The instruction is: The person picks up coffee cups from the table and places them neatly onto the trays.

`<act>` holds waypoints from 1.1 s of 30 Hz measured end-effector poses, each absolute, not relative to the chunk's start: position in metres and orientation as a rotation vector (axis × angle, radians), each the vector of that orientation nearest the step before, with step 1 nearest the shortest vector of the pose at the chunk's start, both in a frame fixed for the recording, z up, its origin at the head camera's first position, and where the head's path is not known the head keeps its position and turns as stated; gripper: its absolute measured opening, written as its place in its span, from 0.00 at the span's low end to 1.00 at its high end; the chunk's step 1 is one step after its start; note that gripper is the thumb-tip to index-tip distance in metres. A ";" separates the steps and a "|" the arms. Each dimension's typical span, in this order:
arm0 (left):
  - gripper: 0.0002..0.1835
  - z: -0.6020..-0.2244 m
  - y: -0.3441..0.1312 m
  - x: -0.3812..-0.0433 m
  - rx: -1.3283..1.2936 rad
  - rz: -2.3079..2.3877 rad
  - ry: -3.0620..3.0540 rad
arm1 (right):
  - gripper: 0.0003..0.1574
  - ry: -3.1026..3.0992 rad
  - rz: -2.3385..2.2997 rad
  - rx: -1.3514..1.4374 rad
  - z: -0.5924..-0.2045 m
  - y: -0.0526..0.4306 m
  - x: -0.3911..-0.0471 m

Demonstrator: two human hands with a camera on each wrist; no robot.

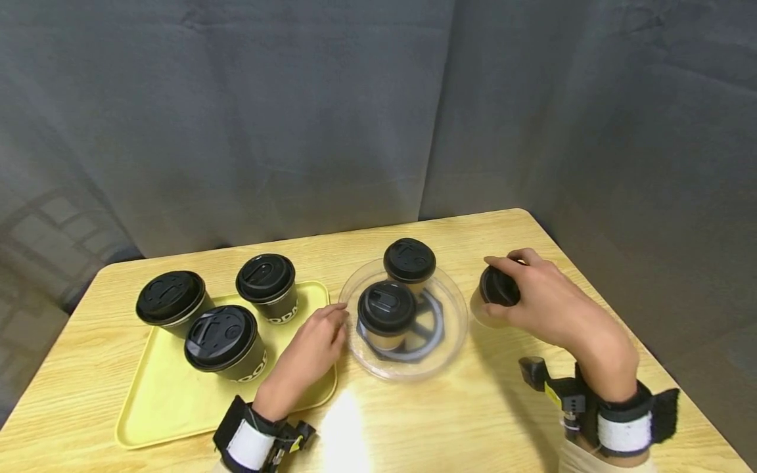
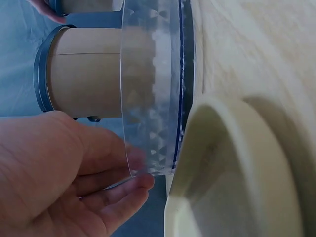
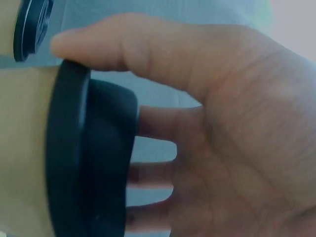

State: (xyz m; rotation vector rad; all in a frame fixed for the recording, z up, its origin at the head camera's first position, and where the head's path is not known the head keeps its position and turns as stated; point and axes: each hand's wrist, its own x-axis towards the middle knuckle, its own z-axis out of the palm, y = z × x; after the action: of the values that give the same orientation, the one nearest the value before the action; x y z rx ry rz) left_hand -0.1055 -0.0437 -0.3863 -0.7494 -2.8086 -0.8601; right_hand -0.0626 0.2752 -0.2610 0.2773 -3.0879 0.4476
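My right hand (image 1: 547, 305) grips a paper coffee cup (image 1: 499, 287) by its black lid, thumb on one side and fingers across the other. The cup stands at the right of the clear round turntable (image 1: 454, 325). On that turntable stand two tan cups with black lids, a front one (image 1: 387, 307) and a back one (image 1: 409, 260). My left hand (image 1: 313, 345) is at the turntable's left edge, its loosely bent fingertips (image 2: 143, 181) against the clear side wall. Part of its fingers shows through the plastic in the left wrist view.
A yellow tray (image 1: 171, 401) lies at the left under my left forearm. Dark cups stand on and at it: a front one (image 1: 225, 345), a back right one (image 1: 267, 282) and a left one (image 1: 173, 299). A grey curtain (image 1: 284, 118) hangs behind the wooden table (image 1: 414, 427).
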 end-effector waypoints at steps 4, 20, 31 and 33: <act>0.11 -0.387 -0.043 -0.111 -0.757 -0.832 -2.774 | 0.44 -3.064 0.465 0.314 -0.260 0.267 -0.062; 0.08 -0.390 -0.038 -0.129 -0.717 -0.832 -2.655 | 0.29 -2.930 0.658 0.493 -0.265 0.240 -0.062; 0.07 -0.389 -0.033 -0.141 -0.670 -0.831 -2.626 | 0.32 -2.949 0.639 0.606 -0.271 0.225 -0.060; 0.10 -0.389 -0.031 -0.142 -0.658 -0.850 -2.652 | 0.32 -2.953 0.641 0.630 -0.272 0.222 -0.061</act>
State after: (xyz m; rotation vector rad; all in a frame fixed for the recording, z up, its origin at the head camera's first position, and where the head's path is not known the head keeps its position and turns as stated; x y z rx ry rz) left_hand -0.1420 -0.0315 -0.3885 -0.6575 -2.6522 -0.8505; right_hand -0.0605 0.2216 -0.2720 0.6304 -2.9533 0.6406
